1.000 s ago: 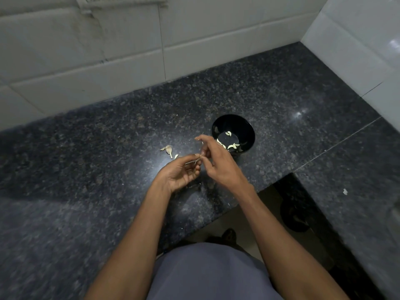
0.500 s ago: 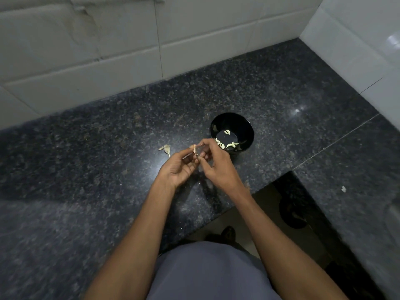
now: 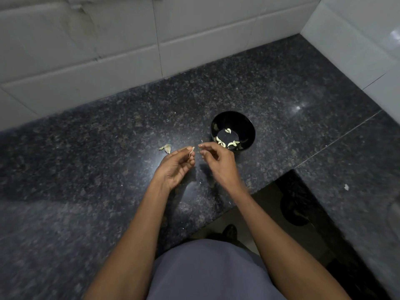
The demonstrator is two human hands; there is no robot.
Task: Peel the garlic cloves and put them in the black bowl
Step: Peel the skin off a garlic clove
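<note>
Left hand [image 3: 175,167] pinches what seems garlic skin [image 3: 191,150].

Home kitchen: dark speckled granite counter [image 3: 270,87] in an L-shaped corner, pale glazed wall tiles [image 3: 121,53] rising behind and to the right of it, black bowl [image 3: 246,124] on it holding peeled garlic cloves [image 3: 232,144], garlic skins [image 3: 165,148] left of the bowl.
</note>
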